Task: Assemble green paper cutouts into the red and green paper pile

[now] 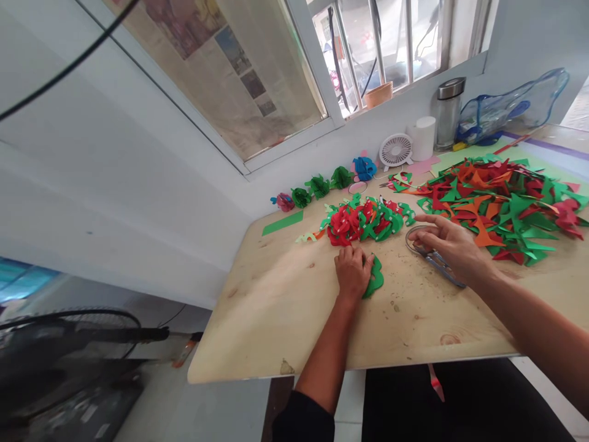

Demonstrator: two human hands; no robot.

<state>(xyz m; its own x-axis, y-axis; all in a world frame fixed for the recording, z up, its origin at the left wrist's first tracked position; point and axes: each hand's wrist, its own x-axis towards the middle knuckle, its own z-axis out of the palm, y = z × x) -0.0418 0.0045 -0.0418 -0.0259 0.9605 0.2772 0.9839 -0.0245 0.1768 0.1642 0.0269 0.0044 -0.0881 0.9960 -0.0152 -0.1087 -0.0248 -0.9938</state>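
Observation:
My left hand rests on the wooden table with its fingers curled at the edge of a green paper cut-out. My right hand is over a grey metal tool lying on the table, its fingers and thumb around the looped end; the tool looks like scissors, partly hidden by the hand. Just beyond my left hand is a pile of red and green paper cut-outs. To the right of my right hand spreads a larger heap of red, green and orange paper scraps.
Folded paper ornaments line the wall side of the table. A green strip, small white fan, white roll, glass bottle and clear blue-edged bag stand or lie farther back.

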